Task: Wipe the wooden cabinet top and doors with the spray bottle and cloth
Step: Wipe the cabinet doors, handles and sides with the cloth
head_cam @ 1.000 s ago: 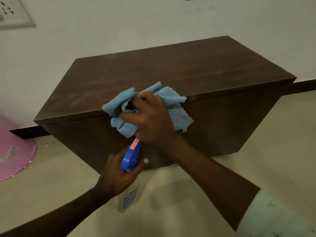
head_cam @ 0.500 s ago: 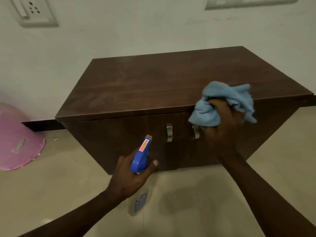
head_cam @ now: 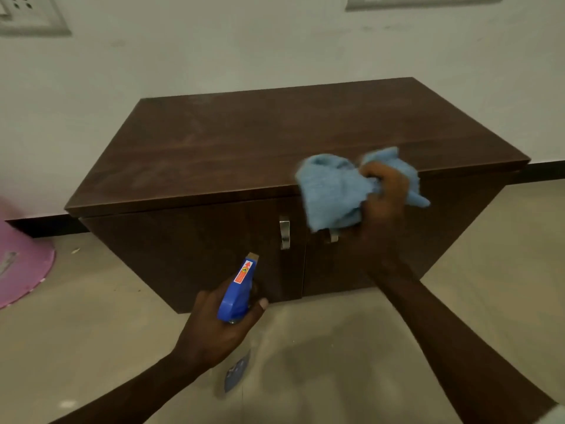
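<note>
Since a second ago: right hand (head_cam: 385, 206) has carried the cloth (head_cam: 333, 194) from the middle of the cabinet (head_cam: 244, 148) front edge across to the top of the right door (head_cam: 336, 264). Its fingers are clamped in the cloth. Most of it bunches left of and below them, hiding the top of the right handle (head_cam: 334, 237).

Left hand (head_cam: 220, 328) fingers are wrapped round the spray bottle (head_cam: 238, 289) neck, nozzle ahead of them, facing the left door (head_cam: 198, 240).

Judgement: cloth soft, light, limp, so hold it as a wad. Bottle is stiff plastic; a neck grip suits.

The cabinet (head_cam: 244, 142) is dark wood-grain, smooth with a dull sheen. Its handles (head_cam: 284, 229) are brushed metal. The cloth (head_cam: 333, 191) is fluffy blue fabric, the spray bottle (head_cam: 237, 296) head glossy plastic
</note>
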### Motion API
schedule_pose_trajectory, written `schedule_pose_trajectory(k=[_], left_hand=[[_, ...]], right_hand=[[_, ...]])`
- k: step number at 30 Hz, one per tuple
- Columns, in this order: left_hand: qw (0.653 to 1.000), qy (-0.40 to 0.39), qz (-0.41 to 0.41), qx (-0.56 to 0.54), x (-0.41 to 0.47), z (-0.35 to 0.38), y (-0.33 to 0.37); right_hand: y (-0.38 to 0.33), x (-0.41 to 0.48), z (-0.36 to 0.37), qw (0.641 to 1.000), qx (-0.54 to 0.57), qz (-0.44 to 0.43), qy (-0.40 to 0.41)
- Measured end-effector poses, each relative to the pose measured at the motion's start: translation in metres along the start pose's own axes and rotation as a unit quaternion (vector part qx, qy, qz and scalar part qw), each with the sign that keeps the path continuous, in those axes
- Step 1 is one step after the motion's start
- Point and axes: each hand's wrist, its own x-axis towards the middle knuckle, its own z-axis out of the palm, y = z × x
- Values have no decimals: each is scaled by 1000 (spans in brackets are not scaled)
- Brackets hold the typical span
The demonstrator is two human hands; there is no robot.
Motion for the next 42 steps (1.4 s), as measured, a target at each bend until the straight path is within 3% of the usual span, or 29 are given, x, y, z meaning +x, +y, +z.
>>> schedule_pose_trajectory(k=[2, 4, 6, 12, 15, 19, 23, 31, 33, 35, 38, 42], left_hand=[[1000, -4, 1, 1, 2, 5, 1], [1000, -13, 0, 13, 5, 9, 2], [1000, -23, 11, 18, 9, 14, 8], [997, -58, 57, -18, 27, 29, 45], [998, -56, 4, -20, 34, 27, 83], [997, -31, 13, -63, 47, 5, 135], [993, 5, -25, -114, 62, -38, 190], [993, 17, -63, -102, 87, -133, 284], [993, 29, -71, -87, 96, -150, 301], [996, 21, -55, -64, 104, -173, 326], [998, 16, -23, -55, 112, -206, 362], [997, 47, -15, -60, 136, -243, 401]], right_hand=[[26, -16, -14, 984, 22, 130, 120], [35, -32, -13, 957, -16, 243, 160], [39, -45, -13, 948, -50, 263, 173], [27, -27, -32, 952, -72, 261, 145], [0, -4, -36, 938, -61, 324, 107], [-39, 16, -50, 911, -27, 410, 32], [-72, 68, -84, 912, -19, 409, -39], [-147, 206, -120, 925, -9, 376, -54], [-155, 231, -126, 917, -20, 386, -95], [-167, 260, -137, 900, -32, 414, -132], [-181, 297, -152, 913, 1, 398, -89], [-195, 354, -170, 892, -34, 411, -187]])
